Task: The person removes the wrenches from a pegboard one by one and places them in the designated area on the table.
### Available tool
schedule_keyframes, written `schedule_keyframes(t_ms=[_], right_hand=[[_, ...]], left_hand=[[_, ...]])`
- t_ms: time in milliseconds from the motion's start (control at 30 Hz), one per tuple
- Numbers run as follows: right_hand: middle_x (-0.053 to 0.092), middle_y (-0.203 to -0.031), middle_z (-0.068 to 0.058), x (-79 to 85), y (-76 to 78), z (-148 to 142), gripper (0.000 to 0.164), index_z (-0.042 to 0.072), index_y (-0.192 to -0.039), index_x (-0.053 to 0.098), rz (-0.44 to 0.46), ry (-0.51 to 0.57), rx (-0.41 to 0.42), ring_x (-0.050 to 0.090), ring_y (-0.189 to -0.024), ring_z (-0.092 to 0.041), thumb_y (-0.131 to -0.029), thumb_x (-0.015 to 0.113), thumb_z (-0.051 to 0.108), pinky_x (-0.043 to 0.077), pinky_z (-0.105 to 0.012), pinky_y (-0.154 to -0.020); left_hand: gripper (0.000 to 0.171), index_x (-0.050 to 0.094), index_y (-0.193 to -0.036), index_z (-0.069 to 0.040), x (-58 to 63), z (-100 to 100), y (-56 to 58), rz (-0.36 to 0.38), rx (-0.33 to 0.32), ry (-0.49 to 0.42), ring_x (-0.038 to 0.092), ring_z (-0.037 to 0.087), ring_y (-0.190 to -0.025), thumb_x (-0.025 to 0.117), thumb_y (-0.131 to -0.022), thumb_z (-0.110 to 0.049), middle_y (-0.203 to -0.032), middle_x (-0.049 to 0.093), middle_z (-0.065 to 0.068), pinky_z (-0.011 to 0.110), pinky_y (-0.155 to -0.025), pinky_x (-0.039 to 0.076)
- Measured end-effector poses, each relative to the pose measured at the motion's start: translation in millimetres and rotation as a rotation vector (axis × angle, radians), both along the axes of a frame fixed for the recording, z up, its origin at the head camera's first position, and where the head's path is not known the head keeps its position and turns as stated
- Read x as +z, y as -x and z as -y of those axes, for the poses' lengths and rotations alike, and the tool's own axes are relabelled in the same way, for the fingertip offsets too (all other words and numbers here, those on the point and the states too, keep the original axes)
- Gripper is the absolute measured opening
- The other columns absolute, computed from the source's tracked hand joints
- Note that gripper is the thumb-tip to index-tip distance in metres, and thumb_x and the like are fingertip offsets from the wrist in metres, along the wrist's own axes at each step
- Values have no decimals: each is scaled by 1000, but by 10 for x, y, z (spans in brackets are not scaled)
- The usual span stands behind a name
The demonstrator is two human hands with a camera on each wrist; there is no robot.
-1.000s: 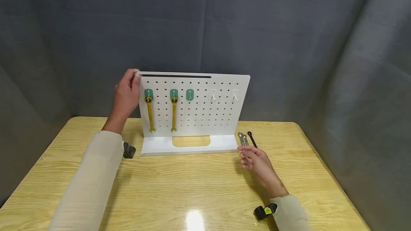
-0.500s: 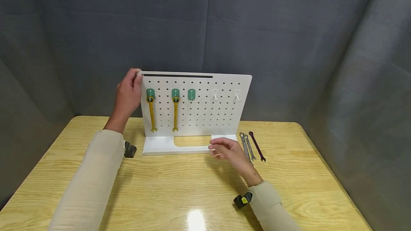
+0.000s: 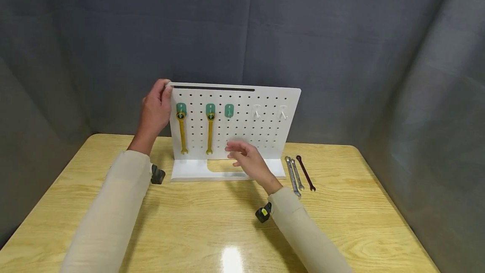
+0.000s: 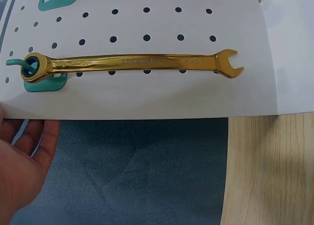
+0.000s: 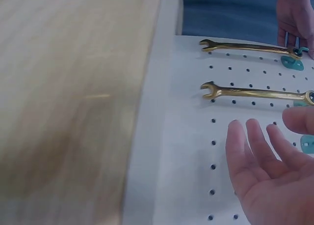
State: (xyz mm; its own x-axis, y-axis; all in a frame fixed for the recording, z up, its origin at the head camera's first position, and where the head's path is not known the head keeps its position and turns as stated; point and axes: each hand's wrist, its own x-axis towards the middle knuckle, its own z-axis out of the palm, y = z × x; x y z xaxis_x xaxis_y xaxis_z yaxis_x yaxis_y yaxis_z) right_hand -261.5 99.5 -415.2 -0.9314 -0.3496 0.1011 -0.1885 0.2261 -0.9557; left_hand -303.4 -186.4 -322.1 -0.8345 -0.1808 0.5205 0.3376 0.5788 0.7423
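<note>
A white pegboard (image 3: pixel 242 134) stands upright on its base. My left hand (image 3: pixel 155 106) grips its upper left corner, thumb in front and fingers behind the edge. Two gold combination wrenches hang by their ring ends from green hooks: the outer wrench (image 4: pixel 132 63) nearest my left hand, the inner wrench (image 3: pixel 210 136) to its right. My right hand (image 3: pixel 248 161) is in front of the board's lower middle, fingers apart and holding nothing. In the right wrist view its fingers (image 5: pixel 262 151) extend beside the inner wrench without visibly touching it.
A bare green hook (image 3: pixel 229 111) and two white hooks, one at the middle right (image 3: pixel 257 111) and one far right (image 3: pixel 283 113), stick out of the board. Two silver wrenches (image 3: pixel 294 176) and a dark purple wrench (image 3: pixel 306 173) lie on the wooden table (image 3: pixel 212 214) to the right.
My right hand has moved left and up from the loose wrenches to the front of the pegboard, its fingers spreading. My left hand keeps its grip; the view has shifted slightly.
</note>
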Motion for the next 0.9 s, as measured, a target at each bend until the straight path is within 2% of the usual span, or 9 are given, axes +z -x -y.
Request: schedule_keyframes(t_ms=[200,433,600,733,900], right_hand=[[65,-134,-11,111,110,133,37,6,-144,55,9,15,-3,63,-116,-23,-107,55,11,53,-44,-93],[64,-136,-7,122,209,255,37,7,-144,55,49,56,-16,61,-123,-21,-107,56,11,51,-40,-97],[67,-131,-6,134,279,357,34,6,-139,59,36,92,-20,60,-124,-21,-106,57,11,48,-44,-100],[67,-129,-8,162,300,461,33,6,-137,60,39,120,0,59,-122,-21,-104,59,10,48,-47,-101],[68,-126,-8,159,273,543,30,5,-133,63,49,93,23,60,-117,-20,-105,61,14,48,-48,-99]], left_hand=[[36,53,-135,-9,13,-5,-24,23,3,1,58,36,-105,40,-113,-35,-117,61,20,54,-89,47],[37,53,-135,-10,15,3,-24,20,7,6,57,35,-103,40,-113,-36,-116,62,19,54,-87,46],[37,54,-134,-10,27,-16,7,16,11,13,58,35,-101,40,-113,-37,-113,62,19,53,-86,46],[36,54,-133,-11,12,-32,22,25,12,13,59,36,-103,40,-113,-37,-114,63,19,54,-86,47],[36,54,-132,-11,-2,-57,29,36,3,7,58,35,-104,40,-113,-37,-116,63,18,54,-87,47]])
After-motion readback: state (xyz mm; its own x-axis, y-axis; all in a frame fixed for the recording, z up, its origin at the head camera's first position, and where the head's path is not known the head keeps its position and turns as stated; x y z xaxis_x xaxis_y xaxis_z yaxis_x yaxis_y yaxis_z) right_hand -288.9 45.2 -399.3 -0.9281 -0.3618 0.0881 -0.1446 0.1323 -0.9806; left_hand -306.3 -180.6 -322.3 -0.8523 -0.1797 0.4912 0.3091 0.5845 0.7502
